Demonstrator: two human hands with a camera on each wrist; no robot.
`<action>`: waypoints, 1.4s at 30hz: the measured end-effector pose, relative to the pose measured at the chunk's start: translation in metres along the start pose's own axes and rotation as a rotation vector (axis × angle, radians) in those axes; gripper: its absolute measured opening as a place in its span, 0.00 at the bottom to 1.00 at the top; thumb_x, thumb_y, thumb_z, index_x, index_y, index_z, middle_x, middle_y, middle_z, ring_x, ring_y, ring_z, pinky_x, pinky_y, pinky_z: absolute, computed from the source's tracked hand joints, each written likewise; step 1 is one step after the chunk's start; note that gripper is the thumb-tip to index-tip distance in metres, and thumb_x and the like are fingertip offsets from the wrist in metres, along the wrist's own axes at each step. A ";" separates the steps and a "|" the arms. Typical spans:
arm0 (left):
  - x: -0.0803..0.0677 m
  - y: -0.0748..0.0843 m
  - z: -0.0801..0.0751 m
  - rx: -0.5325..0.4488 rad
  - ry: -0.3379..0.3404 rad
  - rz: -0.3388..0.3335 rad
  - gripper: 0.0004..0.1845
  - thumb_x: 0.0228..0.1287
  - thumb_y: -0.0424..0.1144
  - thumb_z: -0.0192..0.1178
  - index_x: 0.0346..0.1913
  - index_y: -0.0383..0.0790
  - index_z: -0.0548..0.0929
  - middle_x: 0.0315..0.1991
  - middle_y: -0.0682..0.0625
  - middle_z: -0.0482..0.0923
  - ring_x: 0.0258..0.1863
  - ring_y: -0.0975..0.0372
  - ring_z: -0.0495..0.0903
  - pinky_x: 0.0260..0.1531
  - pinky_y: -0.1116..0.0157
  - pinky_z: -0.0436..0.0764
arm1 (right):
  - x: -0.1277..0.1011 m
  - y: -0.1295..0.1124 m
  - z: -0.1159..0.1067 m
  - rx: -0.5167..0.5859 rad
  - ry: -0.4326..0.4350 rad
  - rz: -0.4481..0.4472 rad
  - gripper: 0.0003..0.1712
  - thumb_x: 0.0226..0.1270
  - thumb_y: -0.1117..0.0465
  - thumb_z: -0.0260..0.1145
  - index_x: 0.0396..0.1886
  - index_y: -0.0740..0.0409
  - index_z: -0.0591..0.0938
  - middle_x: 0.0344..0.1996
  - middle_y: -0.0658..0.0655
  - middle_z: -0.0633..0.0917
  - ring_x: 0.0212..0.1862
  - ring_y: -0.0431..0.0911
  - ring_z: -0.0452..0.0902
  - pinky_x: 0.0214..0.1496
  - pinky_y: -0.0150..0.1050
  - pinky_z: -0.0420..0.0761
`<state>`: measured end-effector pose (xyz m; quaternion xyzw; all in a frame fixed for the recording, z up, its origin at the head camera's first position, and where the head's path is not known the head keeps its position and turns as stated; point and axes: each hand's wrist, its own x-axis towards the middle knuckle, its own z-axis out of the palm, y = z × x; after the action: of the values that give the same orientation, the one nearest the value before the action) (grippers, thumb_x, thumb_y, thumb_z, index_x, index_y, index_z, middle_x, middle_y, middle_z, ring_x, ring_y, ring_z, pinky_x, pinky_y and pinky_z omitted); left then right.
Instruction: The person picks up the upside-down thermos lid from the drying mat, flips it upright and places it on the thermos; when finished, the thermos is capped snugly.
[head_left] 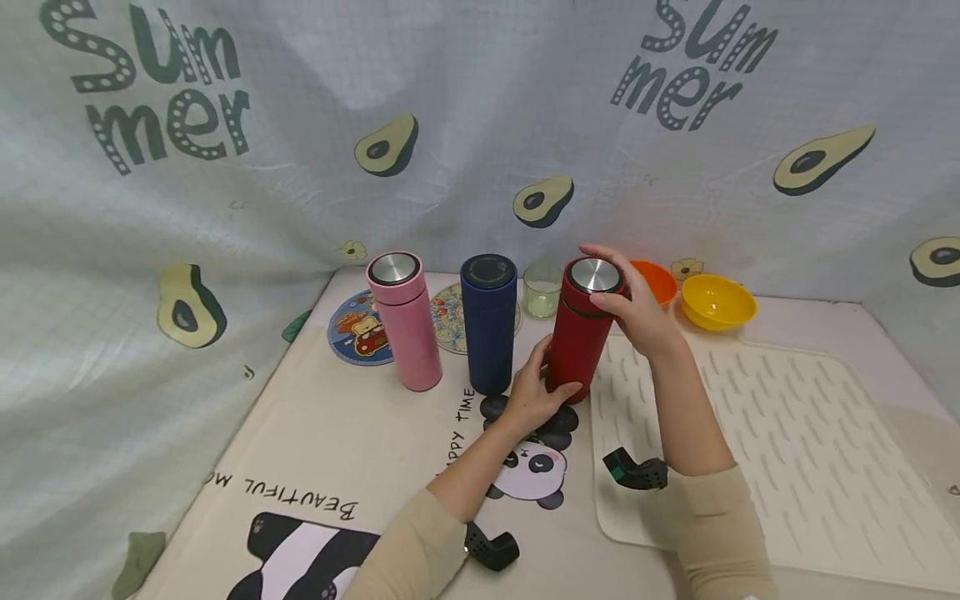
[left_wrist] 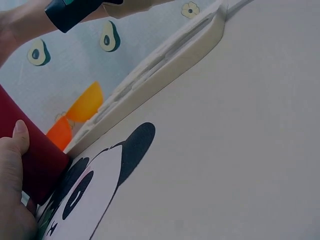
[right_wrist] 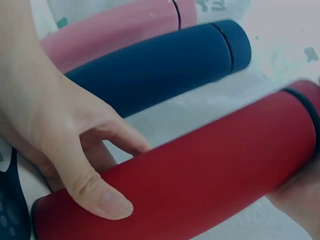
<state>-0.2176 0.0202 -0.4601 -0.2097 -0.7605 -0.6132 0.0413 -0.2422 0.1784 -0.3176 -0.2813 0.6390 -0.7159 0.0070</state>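
Centre of the head view: a red flask (head_left: 583,333) stands upright on the surface (head_left: 330,442), just right of a navy flask (head_left: 488,323) and a pink flask (head_left: 404,321). The left hand (head_left: 534,392) wraps the red flask's lower body, thumb and fingers curled round it; the right hand (head_left: 637,308) curls round the cap at its top. The dark seam below the cap shows the cap seated on the body, so opening appears barely begun, if at all; the other two flasks stand untouched with caps on.

Count: three flasks; two bowls, orange (head_left: 656,282) and yellow (head_left: 717,302), at upper right; one small glass (head_left: 542,292) behind the flasks; two round coasters (head_left: 358,327); one ribbed mat (head_left: 780,417) at right.
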 end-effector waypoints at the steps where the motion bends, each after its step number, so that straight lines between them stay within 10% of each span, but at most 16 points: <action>1: 0.000 0.000 0.000 0.003 0.000 0.003 0.40 0.56 0.38 0.65 0.68 0.45 0.55 0.63 0.48 0.65 0.60 0.59 0.66 0.57 0.62 0.67 | 0.000 0.001 -0.001 0.033 -0.013 -0.005 0.26 0.57 0.71 0.56 0.57 0.55 0.70 0.48 0.54 0.77 0.46 0.47 0.73 0.47 0.35 0.77; 12: 0.000 0.000 0.002 0.006 -0.006 0.030 0.39 0.56 0.37 0.64 0.68 0.44 0.55 0.62 0.46 0.66 0.59 0.58 0.67 0.57 0.61 0.68 | -0.004 0.008 -0.005 0.174 -0.025 -0.042 0.27 0.57 0.70 0.53 0.60 0.60 0.69 0.49 0.56 0.78 0.47 0.48 0.74 0.49 0.38 0.76; 25: 0.001 0.000 0.000 -0.004 -0.002 -0.024 0.40 0.55 0.36 0.65 0.68 0.47 0.55 0.62 0.49 0.66 0.60 0.60 0.66 0.57 0.63 0.68 | -0.006 0.005 0.009 -0.080 0.164 0.095 0.30 0.53 0.73 0.64 0.55 0.55 0.65 0.49 0.54 0.73 0.51 0.48 0.68 0.47 0.34 0.76; 33: -0.003 0.016 -0.003 0.003 -0.010 -0.003 0.39 0.56 0.34 0.64 0.68 0.39 0.55 0.62 0.42 0.66 0.60 0.53 0.67 0.57 0.57 0.68 | -0.012 0.015 0.009 0.130 0.149 -0.035 0.28 0.59 0.67 0.60 0.61 0.60 0.68 0.47 0.53 0.78 0.47 0.47 0.72 0.50 0.35 0.75; 42: 0.001 0.001 -0.002 0.018 0.001 0.011 0.40 0.55 0.37 0.65 0.68 0.44 0.56 0.61 0.46 0.67 0.59 0.58 0.68 0.56 0.61 0.68 | -0.011 0.007 0.013 0.120 0.146 -0.044 0.32 0.61 0.70 0.51 0.66 0.63 0.59 0.50 0.54 0.74 0.50 0.47 0.69 0.51 0.33 0.73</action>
<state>-0.2180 0.0192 -0.4583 -0.2130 -0.7647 -0.6063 0.0471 -0.2294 0.1692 -0.3277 -0.2414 0.5872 -0.7717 -0.0387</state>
